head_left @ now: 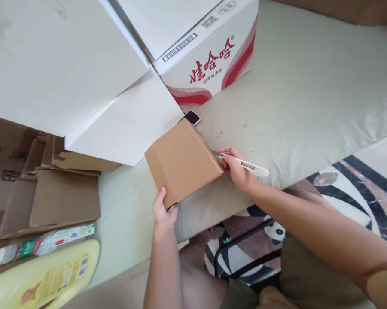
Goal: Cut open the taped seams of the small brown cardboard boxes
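A small brown cardboard box (183,161) rests tilted on the pale green mattress (303,98). My left hand (163,210) grips the box's near corner, thumb on top and fingers under it. My right hand (235,167) is closed round a white utility knife (248,165), whose blade tip touches the box's right edge. A phone (192,116) with a pale case peeks out behind the box's far corner.
A white and red printed carton (209,56) stands at the back, large white flaps (61,60) to its left. Flattened brown cartons (51,189), a plastic water bottle (41,245) and a yellow bottle (45,279) lie at left. A patterned rug (351,189) and a black stool frame (245,253) sit below.
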Demonstrator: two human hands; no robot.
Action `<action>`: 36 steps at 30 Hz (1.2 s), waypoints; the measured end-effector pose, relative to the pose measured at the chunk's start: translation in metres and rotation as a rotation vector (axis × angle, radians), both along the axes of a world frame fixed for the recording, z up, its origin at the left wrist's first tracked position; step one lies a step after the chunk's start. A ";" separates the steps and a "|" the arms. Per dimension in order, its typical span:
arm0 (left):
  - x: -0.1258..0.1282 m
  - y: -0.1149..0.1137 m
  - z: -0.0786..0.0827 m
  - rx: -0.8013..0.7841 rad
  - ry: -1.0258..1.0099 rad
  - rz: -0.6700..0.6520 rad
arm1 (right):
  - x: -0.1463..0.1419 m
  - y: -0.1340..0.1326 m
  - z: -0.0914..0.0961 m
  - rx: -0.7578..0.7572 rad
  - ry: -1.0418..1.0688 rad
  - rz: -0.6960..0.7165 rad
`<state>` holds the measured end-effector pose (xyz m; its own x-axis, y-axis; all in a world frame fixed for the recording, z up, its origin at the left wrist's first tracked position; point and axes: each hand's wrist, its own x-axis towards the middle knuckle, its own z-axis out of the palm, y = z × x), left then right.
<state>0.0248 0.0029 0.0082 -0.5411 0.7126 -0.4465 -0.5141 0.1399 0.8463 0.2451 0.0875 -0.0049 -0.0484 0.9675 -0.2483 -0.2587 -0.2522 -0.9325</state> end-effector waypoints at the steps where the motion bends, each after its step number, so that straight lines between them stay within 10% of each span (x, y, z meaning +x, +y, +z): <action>1: 0.000 0.000 0.000 0.002 0.004 -0.004 | 0.000 0.000 0.001 -0.001 -0.005 0.002; 36: 0.006 0.002 0.007 -0.026 0.011 0.012 | 0.000 0.000 0.000 0.004 -0.006 -0.002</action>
<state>0.0304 0.0045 0.0148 -0.5543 0.6943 -0.4590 -0.5069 0.1558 0.8478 0.2449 0.0876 -0.0045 -0.0446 0.9686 -0.2447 -0.2539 -0.2479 -0.9349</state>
